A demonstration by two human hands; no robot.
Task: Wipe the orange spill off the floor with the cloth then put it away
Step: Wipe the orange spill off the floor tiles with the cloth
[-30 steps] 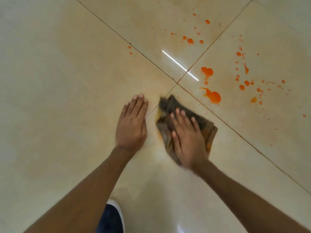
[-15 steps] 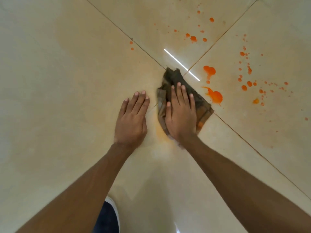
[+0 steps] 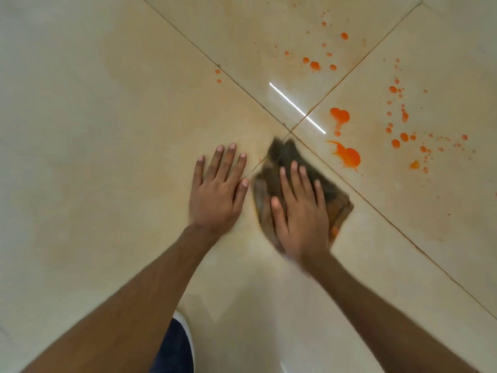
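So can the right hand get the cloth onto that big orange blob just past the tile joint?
Probably yes. The right hand lies flat on the cloth, and the big orange blob sits just ahead to its right with only bare floor between.

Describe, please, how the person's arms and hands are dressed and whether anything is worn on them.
Both forearms are bare, with no sleeves in view. The left hand and the right hand wear no gloves, and no rings, watch or bands show. Fingernails are short and unpainted.

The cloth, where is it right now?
Head view, centre: the brown cloth lies flat under the right hand, just below the grout crossing, left of the big orange blob.
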